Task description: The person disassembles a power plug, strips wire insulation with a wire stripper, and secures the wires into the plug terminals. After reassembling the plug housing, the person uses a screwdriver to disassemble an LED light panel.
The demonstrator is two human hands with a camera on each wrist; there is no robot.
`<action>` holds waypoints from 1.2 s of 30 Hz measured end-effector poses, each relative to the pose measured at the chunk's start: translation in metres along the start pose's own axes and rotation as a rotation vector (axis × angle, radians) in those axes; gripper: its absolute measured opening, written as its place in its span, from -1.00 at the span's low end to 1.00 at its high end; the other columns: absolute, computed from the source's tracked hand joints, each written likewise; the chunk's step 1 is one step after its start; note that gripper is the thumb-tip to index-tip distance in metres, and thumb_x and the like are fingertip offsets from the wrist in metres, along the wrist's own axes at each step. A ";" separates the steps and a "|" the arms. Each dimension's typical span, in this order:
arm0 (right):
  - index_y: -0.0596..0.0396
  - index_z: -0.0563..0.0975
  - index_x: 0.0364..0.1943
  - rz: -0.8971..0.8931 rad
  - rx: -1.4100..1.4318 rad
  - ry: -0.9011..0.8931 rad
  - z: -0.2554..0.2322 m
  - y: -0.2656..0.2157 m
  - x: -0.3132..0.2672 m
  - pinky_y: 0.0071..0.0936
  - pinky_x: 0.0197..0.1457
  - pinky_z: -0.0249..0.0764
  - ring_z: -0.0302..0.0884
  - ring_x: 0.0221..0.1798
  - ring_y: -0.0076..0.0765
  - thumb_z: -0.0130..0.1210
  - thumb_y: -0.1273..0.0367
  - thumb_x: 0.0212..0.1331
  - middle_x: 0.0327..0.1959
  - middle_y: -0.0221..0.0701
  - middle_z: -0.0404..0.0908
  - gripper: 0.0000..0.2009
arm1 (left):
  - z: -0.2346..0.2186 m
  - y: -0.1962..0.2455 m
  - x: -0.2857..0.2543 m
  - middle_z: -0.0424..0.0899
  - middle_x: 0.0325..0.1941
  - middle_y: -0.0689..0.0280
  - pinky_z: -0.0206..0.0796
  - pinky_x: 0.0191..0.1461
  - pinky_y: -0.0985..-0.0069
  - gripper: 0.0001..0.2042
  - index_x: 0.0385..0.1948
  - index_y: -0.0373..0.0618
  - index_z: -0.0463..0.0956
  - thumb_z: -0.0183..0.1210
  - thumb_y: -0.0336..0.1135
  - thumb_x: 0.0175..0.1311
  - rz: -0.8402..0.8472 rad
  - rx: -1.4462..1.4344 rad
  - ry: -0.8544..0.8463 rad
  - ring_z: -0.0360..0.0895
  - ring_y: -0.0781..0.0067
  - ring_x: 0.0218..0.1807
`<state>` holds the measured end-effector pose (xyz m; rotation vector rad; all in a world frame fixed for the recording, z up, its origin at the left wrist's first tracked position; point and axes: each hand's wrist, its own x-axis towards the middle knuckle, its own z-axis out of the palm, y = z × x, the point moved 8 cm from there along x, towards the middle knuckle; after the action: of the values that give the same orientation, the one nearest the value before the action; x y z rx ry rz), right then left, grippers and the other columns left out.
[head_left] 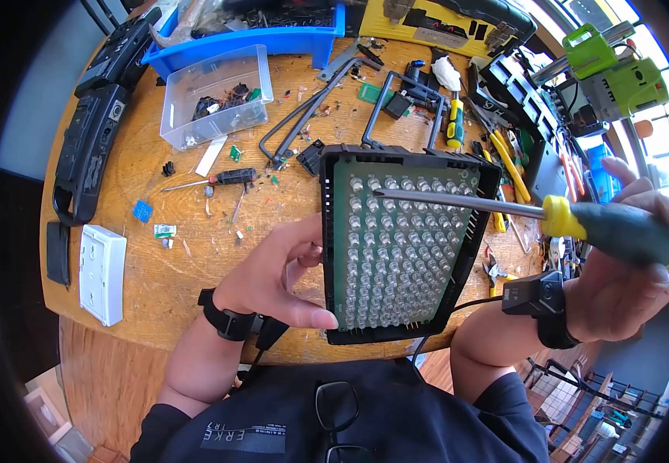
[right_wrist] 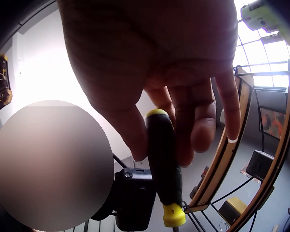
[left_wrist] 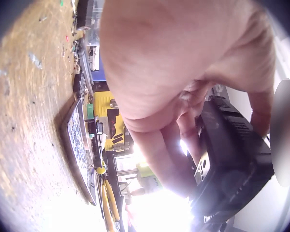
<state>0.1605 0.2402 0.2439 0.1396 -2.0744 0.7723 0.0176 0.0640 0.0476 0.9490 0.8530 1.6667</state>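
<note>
My left hand grips the left edge of an LED panel, a green circuit board with rows of clear LEDs in a black housing. The thumb lies at the lower left corner; the other fingers go behind it. In the left wrist view the black housing shows from outside under the hand. My right hand holds a screwdriver by its dark green and yellow handle. Its shaft crosses over the board's top rows, the tip overlapping the upper left LEDs. Thumb and fingers pinch the handle in the right wrist view.
Behind the panel, hex keys, a small screwdriver and scattered scraps lie on the wooden table. A clear bin and a blue bin stand at the back left. A white box sits left; pliers lie right.
</note>
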 end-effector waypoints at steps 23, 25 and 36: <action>0.25 0.34 0.03 -0.073 -0.065 -0.090 0.012 -0.004 0.000 0.21 0.11 0.17 0.45 -0.39 -0.29 -0.02 -0.02 0.17 -0.47 -0.24 0.49 -0.41 | 0.003 0.000 0.000 0.41 0.15 0.24 0.10 0.28 0.49 -0.14 0.17 -0.33 0.21 0.50 -0.38 -0.30 0.003 -0.022 -0.025 0.32 0.47 0.19; 0.26 0.34 0.03 -0.062 -0.056 -0.089 0.008 -0.003 0.000 0.22 0.12 0.16 0.45 -0.38 -0.29 -0.02 -0.02 0.17 -0.47 -0.24 0.48 -0.41 | 0.002 0.001 0.000 0.42 0.14 0.24 0.10 0.28 0.48 -0.15 0.16 -0.33 0.22 0.50 -0.38 -0.30 0.027 -0.005 -0.029 0.33 0.47 0.18; 0.30 0.40 -0.07 -0.041 -0.030 0.046 -0.006 -0.003 -0.001 0.09 -0.02 0.44 0.53 -0.44 -0.32 0.12 -0.15 -0.01 -0.51 -0.25 0.50 -0.29 | 0.001 0.004 -0.001 0.47 0.08 0.25 0.17 0.23 0.49 -0.20 0.11 -0.32 0.27 0.50 -0.38 -0.30 0.068 0.009 -0.008 0.38 0.48 0.12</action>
<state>0.1662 0.2415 0.2473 0.1456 -2.0321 0.7137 0.0173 0.0617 0.0513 1.0003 0.8314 1.7173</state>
